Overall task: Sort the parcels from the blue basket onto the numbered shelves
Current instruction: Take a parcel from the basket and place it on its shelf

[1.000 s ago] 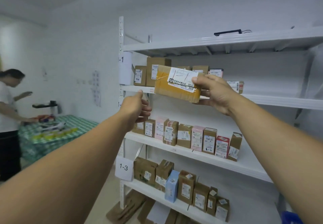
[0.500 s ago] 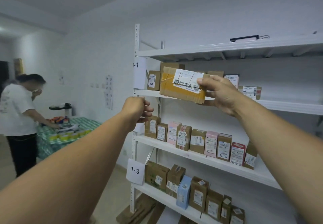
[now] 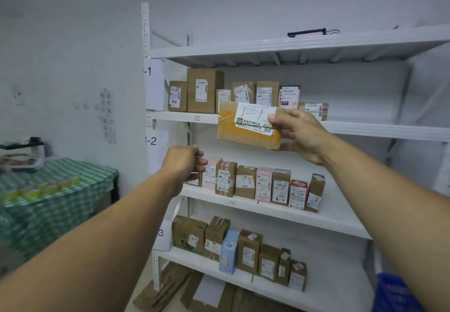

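At far left I see a table under a green checked cloth [image 3: 60, 190]. My left hand [image 3: 182, 163] hangs raised beside the white paper tag marked 1-2 [image 3: 155, 151], fingers curled in on an empty palm. Next, the flat brown cardboard parcel with a white label [image 3: 248, 126] (1-1 handwritten on it) is in the air before the edge of the white metal shelf [image 3: 175, 116], not resting on it. My right hand [image 3: 302, 134] grips its right end, thumb on the label. A blue plastic basket [image 3: 394, 292] sits bottom right

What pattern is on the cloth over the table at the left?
A green-and-white check; the tablecloth shows best in the head view.
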